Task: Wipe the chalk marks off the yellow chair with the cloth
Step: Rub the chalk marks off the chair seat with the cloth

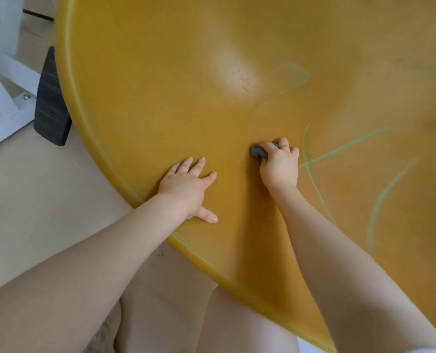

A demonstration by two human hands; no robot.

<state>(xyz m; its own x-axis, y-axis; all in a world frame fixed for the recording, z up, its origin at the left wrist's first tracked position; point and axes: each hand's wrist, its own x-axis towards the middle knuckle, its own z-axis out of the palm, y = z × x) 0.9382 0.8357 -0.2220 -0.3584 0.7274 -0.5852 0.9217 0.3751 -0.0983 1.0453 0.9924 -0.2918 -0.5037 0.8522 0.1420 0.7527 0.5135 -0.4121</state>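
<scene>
My right hand [279, 165] grips the cloth [259, 152], a small grey wad bunched under curled fingers; only its left edge shows past my knuckles. The wad is pressed against the yellow chair [160, 103], whose broad dished shell fills most of the view, on the near part of the seat, just left of the green chalk marks [339, 150].

My left hand [190, 186] lies flat on the shell near its near-left rim, fingers spread and straight, thumb out to the side. It grasps nothing; I judge it is bracing the chair.

Chalk remaining: crossed lines immediately right of the cloth, a long curve further right, and a fainter loop farther away toward the centre. The area left of the cloth shows no marks. I judge the wiping is partly done, with most marks still to clear.

Handling notes, as judgement:
- Cloth: soft, light, compressible. Hold it bunched in the palm with fingertips pressing down, so it does not slip out during a stroke.
- Chair shell: rigid and smooth with a glossy highlight, probably moulded plastic. The cloth should slide easily; pressure, not speed, lifts chalk.
- The rounded form may rock or turn under a sideways push. Keep the flat hand loaded on the rim while stroking.

To the far left a dark block [51, 103] and a white frame [5, 80] stand on the pale floor.
</scene>
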